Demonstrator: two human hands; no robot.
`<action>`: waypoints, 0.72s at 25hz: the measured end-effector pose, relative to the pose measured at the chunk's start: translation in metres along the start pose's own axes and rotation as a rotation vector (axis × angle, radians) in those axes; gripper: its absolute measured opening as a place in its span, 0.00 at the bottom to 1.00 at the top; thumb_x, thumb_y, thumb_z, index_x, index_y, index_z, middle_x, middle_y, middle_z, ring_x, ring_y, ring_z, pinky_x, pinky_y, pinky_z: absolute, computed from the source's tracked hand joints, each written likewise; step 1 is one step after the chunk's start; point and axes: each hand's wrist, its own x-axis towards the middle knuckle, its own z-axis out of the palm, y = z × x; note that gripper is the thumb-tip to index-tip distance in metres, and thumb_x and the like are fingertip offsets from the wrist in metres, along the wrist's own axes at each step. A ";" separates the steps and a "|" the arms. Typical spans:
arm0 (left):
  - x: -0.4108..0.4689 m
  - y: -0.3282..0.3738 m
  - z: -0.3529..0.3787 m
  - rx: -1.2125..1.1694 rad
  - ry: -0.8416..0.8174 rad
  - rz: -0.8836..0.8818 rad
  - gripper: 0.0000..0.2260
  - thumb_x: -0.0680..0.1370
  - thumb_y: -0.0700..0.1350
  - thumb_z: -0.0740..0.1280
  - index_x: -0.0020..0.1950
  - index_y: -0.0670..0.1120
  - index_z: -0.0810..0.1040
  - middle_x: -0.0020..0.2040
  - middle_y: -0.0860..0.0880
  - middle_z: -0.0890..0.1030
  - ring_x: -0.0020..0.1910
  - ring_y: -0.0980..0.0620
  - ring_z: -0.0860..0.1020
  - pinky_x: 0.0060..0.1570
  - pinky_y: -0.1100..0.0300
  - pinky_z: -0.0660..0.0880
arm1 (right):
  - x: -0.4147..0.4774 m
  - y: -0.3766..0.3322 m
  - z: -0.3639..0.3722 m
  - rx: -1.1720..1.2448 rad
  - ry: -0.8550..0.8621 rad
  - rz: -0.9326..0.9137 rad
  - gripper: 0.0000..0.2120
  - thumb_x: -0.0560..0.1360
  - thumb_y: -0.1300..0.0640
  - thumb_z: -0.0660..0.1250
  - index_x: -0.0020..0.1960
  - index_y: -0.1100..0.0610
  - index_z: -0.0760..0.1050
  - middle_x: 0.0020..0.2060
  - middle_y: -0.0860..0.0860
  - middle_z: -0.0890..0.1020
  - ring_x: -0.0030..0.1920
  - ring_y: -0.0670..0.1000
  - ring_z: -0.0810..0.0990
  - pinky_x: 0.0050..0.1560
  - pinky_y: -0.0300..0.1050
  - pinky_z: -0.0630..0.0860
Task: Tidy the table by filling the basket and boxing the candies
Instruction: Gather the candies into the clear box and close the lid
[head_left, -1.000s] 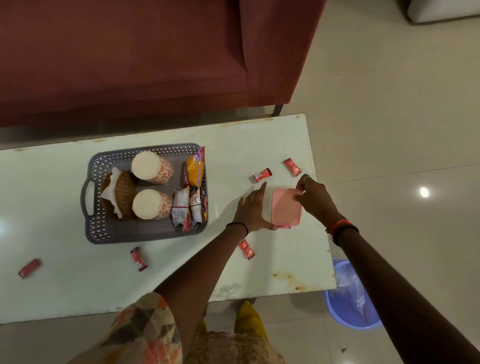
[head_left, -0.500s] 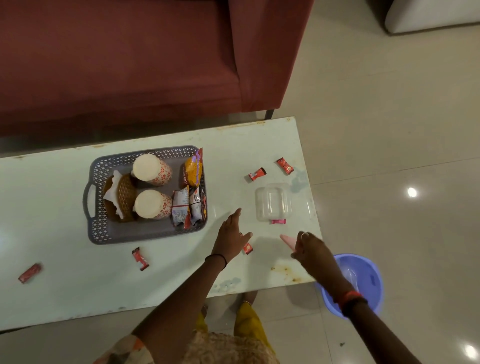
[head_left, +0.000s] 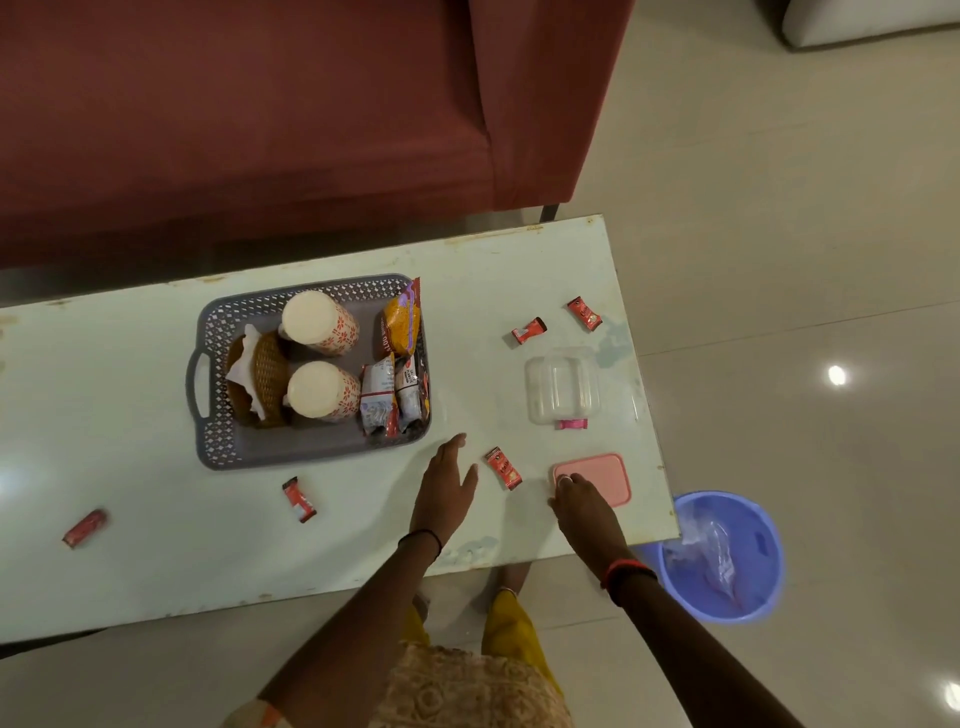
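Between hands: candy (head_left: 503, 467) (untouched) | left hand (head_left: 445, 488) open | right hand (head_left: 581, 506) on pink lid (head_left: 597, 475)

We note a dark red sofa (head_left: 260, 130) filling the far side of the view, one dark leg (head_left: 549, 212) showing at its right corner just behind the tabletop (head_left: 130, 561). The tabletop is pale, glossy and long, with rusty chipped spots along its edges. Beside its near right corner a blue plastic bin (head_left: 727, 558) stands on the floor, its left rim tucked under the tabletop edge, a crumpled clear wrapper (head_left: 719, 556) inside. The floor (head_left: 779, 234) is beige tile, reflecting bright ceiling lights. A pale furniture edge (head_left: 872, 21) shows top right.
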 end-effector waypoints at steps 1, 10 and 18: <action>-0.006 -0.008 -0.004 -0.008 0.049 0.002 0.17 0.79 0.41 0.61 0.68 0.42 0.67 0.65 0.44 0.74 0.66 0.48 0.72 0.65 0.52 0.70 | 0.004 -0.008 -0.001 0.017 0.023 -0.013 0.10 0.79 0.61 0.59 0.58 0.63 0.73 0.51 0.57 0.78 0.51 0.54 0.79 0.47 0.41 0.75; -0.029 -0.097 -0.065 -0.058 0.653 -0.413 0.11 0.77 0.34 0.61 0.59 0.36 0.74 0.60 0.35 0.74 0.57 0.36 0.74 0.58 0.45 0.72 | 0.037 -0.063 0.018 -0.112 0.062 -0.140 0.20 0.78 0.60 0.61 0.70 0.55 0.65 0.57 0.57 0.73 0.55 0.56 0.75 0.50 0.46 0.78; -0.015 -0.147 -0.094 -0.055 0.587 -0.767 0.23 0.73 0.42 0.70 0.63 0.33 0.67 0.64 0.33 0.70 0.64 0.36 0.67 0.61 0.45 0.64 | 0.043 -0.071 0.052 -0.113 0.127 -0.165 0.23 0.75 0.71 0.57 0.68 0.58 0.67 0.58 0.57 0.72 0.54 0.55 0.74 0.47 0.43 0.76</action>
